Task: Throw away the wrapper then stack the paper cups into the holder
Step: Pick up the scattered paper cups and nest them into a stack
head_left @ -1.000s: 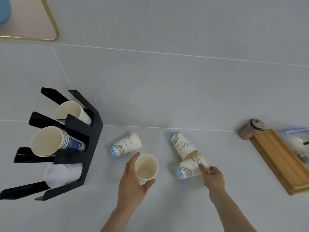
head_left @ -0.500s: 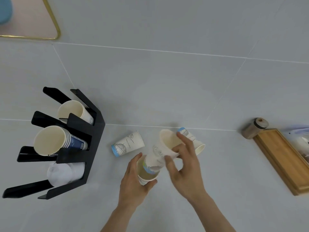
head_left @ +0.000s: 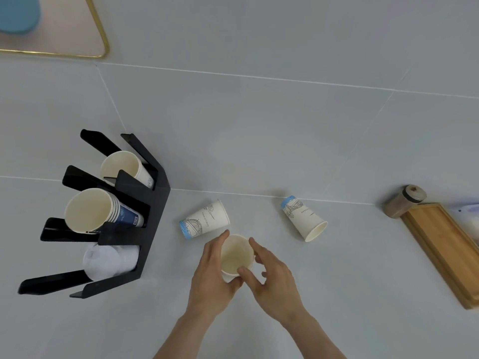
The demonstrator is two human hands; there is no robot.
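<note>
My left hand (head_left: 211,278) grips nested paper cups (head_left: 236,256), mouth up, just above the grey counter. My right hand (head_left: 272,281) rests against the cups' right rim, thumb on the near edge, fingers spread. Two more white cups with blue bases lie on their sides: one (head_left: 204,222) just beyond my left hand, one (head_left: 303,218) to the right. The black cup holder (head_left: 145,208) stands at the left; its top slot holds one cup (head_left: 121,167), its middle slot a stack of cups (head_left: 90,216), its lowest slot white lids (head_left: 106,260).
A wooden tray (head_left: 445,252) lies at the right edge with a small brown jar (head_left: 404,203) beside its far end. A gold-rimmed pink tray (head_left: 64,29) with a blue object (head_left: 18,14) sits at the far left corner.
My right hand has pushed its cup down into the cup held by my left hand; the two now sit nested. One cup on the right lies alone.
</note>
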